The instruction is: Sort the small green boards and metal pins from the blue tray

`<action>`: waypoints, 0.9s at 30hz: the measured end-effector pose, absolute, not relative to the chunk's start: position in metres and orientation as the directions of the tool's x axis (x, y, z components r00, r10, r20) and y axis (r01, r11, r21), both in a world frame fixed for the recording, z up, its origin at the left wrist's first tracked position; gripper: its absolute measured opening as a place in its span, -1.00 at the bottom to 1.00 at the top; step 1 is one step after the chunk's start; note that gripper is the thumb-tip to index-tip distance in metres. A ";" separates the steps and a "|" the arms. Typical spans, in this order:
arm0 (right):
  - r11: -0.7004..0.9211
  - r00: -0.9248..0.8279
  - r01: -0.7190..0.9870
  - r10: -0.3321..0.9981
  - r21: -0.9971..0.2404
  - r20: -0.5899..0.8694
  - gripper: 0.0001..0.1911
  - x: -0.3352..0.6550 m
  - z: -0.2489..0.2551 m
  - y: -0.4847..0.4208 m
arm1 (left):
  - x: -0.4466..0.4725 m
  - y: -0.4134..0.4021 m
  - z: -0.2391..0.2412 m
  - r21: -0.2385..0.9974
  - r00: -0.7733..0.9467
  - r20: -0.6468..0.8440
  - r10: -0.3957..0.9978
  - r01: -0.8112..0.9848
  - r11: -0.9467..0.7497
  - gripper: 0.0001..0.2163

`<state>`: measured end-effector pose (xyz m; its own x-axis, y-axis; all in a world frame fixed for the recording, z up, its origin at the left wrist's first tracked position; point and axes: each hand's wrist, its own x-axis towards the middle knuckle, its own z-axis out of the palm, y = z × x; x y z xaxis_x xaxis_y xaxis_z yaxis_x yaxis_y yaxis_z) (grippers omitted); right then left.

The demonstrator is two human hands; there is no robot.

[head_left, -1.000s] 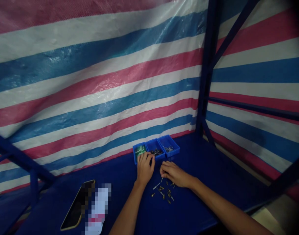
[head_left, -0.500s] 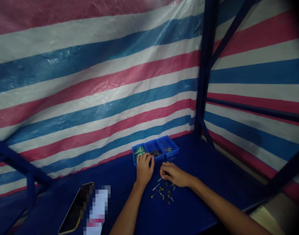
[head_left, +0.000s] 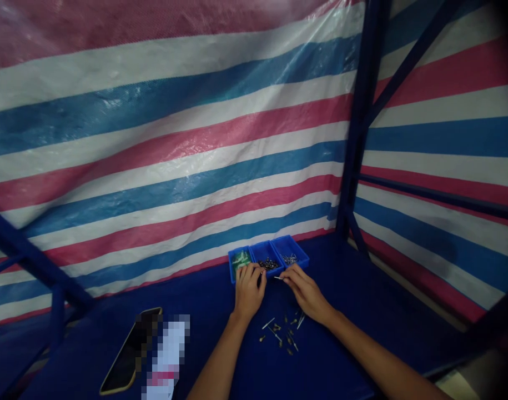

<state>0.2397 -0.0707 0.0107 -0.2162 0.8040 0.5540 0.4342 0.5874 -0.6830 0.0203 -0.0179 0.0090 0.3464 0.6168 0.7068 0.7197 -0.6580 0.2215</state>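
My left hand (head_left: 249, 289) rests at the front of the left blue bin (head_left: 232, 272), fingers curled, thumb drawn near the index finger. Whatever lies between those fingertips is too small to make out. Facing it, my right hand (head_left: 307, 290) pinches a thin silvery pin (head_left: 278, 278), which points left toward the left fingertips. Behind the hands, the middle bin holds small dark metal pieces (head_left: 267, 264), and the right bin has silvery pins (head_left: 289, 259). Loose brass-coloured pieces (head_left: 280, 344) and pins (head_left: 268, 323) lie scattered on the blue table below the hands.
A green packet (head_left: 240, 258) lies in the left bin. On the left of the table are a phone (head_left: 126, 355) and a partly blurred white item (head_left: 170, 344). Striped sheeting (head_left: 195, 133) hangs behind, and a dark blue frame post (head_left: 357, 122) stands at the right.
My right hand has moved up from the loose pieces toward my left hand, with the pin now in its fingertips. My left hand stays by the bin; the view has shifted slightly.
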 end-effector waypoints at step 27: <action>0.542 -0.023 0.526 0.779 -0.655 0.626 -0.78 0.252 0.000 -0.058 | 0.020 -0.018 0.008 0.233 0.334 0.714 0.615 0.715 -0.659 -0.82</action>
